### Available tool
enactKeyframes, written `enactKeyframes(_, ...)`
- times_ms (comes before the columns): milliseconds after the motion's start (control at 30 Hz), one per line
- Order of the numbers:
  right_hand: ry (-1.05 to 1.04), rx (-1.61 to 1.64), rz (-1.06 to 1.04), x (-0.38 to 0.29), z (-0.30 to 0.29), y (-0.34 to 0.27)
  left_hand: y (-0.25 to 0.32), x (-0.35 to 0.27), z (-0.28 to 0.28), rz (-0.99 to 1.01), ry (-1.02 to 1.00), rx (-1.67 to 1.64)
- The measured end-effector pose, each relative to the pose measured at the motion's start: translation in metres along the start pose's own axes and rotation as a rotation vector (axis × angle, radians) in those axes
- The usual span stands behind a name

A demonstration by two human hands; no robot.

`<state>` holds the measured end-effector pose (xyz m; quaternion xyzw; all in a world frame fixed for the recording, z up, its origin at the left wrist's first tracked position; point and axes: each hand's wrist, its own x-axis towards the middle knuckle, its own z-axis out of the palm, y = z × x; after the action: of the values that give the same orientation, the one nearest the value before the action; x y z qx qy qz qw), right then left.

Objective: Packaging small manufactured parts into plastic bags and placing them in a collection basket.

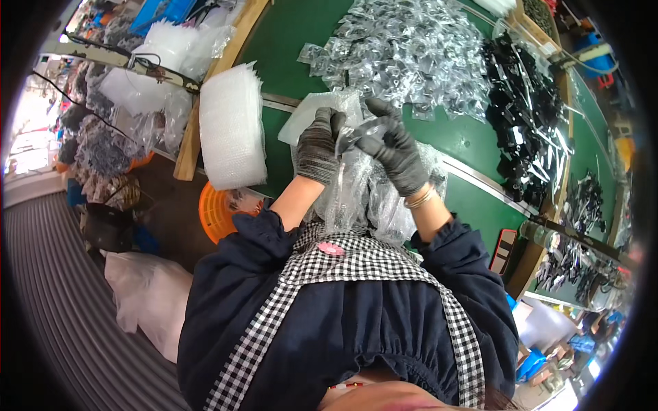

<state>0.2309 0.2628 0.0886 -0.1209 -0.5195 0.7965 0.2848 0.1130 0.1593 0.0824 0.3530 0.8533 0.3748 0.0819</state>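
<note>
Both hands wear dark knitted gloves. My left hand has its fingers closed at the left end of a small clear plastic bag with something dark in it. My right hand holds the bag's other side, thumb and fingers around it. Under and between the hands lie sheets of bubble wrap, some hanging down to the checked apron. A large pile of small clear bags covers the green table beyond them.
A stack of white bubble-wrap sheets stands to the left, above an orange plastic basket. Black and metal parts are heaped on the right. A red-edged phone lies at the near right. A wooden rail edges the table's left.
</note>
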Motion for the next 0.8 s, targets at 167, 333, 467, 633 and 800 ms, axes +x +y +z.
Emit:
enactKeyframes(167,0.035,-0.110,0.218,-0.017,-0.014,0.006,0.008,-0.001,0.005,0.141,-0.033,-0.334)
enactKeyframes(333,0.094,-0.324,0.088,-0.016,-0.021,0.021,0.003,-0.001,0.008,0.113,0.135,-0.155)
enactKeyframes(467,0.155,-1.418,0.021,-0.015,-0.006,-0.006,0.031,-0.017,0.007,0.102,0.032,-0.235)
enactKeyframes(633,0.211,-1.306,0.074,-0.013,-0.017,-0.023,0.057,-0.027,0.003,0.181,-0.116,-0.125)
enactKeyframes(800,0.182,-1.198,-0.489,-0.018,-0.027,0.016,0.058,-0.012,-0.015,0.515,-0.142,0.005)
